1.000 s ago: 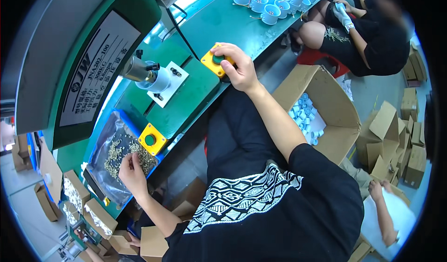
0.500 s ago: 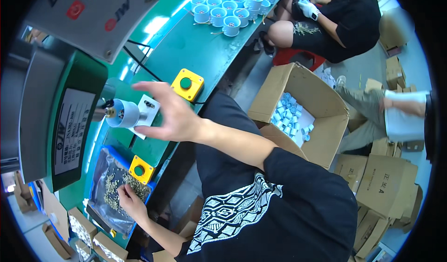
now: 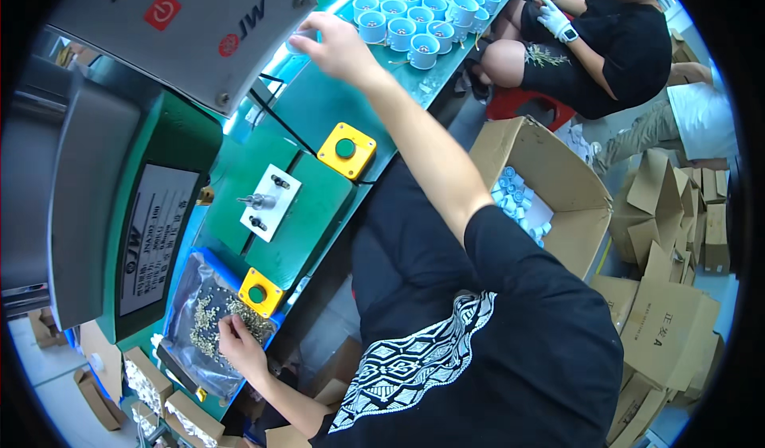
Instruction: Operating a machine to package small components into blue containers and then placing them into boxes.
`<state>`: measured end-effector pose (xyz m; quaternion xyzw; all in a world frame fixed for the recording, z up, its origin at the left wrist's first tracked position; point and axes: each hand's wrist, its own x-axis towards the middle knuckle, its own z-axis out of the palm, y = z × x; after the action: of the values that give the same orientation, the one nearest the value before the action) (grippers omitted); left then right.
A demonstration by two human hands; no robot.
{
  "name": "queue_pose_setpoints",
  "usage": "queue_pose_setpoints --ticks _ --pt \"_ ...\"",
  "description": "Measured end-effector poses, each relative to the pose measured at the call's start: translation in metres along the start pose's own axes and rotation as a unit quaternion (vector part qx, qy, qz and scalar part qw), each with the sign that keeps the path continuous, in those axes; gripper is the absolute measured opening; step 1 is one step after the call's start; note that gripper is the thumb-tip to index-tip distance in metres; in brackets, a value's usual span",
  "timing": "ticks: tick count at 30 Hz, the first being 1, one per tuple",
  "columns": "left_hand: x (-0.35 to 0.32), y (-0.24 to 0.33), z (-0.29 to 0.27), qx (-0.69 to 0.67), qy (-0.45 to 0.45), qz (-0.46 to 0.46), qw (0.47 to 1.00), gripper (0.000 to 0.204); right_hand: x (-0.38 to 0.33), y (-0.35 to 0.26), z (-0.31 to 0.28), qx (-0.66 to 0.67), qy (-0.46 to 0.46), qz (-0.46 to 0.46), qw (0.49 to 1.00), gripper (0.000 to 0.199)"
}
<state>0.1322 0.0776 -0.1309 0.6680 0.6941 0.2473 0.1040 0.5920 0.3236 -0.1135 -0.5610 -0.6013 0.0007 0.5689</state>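
My right hand [image 3: 339, 48] reaches over the far part of the green bench, its fingers closed around a light-blue plastic cup [image 3: 300, 42], mostly hidden by the fingers and the machine's grey box. Rows of similar light-blue cups [image 3: 398, 27] with short wires stand just beyond it. My left hand [image 3: 241, 348] is over a shallow blue tray [image 3: 209, 263] lined with clear plastic, next to a heap of small metal pieces [image 3: 205, 320]. Its fingers are pinched together; whatever is in them is too small to see. A white fixture plate [image 3: 275, 201] with a metal pin lies bare on the bench.
Two yellow boxes with green push buttons [image 3: 347, 150] [image 3: 259, 293] flank the fixture. The green press [image 3: 159, 225] and its grey control box [image 3: 215, 30] rise at left. A carton [image 3: 570, 169] of light-blue pieces stands at right. A co-worker [image 3: 610, 42] sits beyond it.
The cup has come off the fixture pin, and my right hand has carried it up and away toward the rows of cups. My left hand stays over the tray. The whole view has shifted slightly.
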Motion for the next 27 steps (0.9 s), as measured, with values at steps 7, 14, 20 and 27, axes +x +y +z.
queue_pose_setpoints --ticks 7,14,20,27 --pt "0.003 0.001 0.003 -0.017 -0.019 -0.013 1.0 0.023 0.051 0.08 0.081 -0.152 -0.205 0.057 0.965 0.033" --pt "0.0 0.005 0.0 -0.013 0.023 0.013 1.0 0.02 0.02 0.067 -0.096 -0.121 0.096 -0.083 0.985 0.043" --pt "0.005 -0.006 0.004 0.0 0.021 0.032 0.999 0.018 -0.014 0.118 -0.234 -0.455 0.12 -0.028 0.882 0.038" --pt "0.001 0.0 -0.001 0.003 0.0 -0.03 1.0 0.017 -0.051 0.003 -0.163 0.155 0.056 0.158 0.974 0.021"
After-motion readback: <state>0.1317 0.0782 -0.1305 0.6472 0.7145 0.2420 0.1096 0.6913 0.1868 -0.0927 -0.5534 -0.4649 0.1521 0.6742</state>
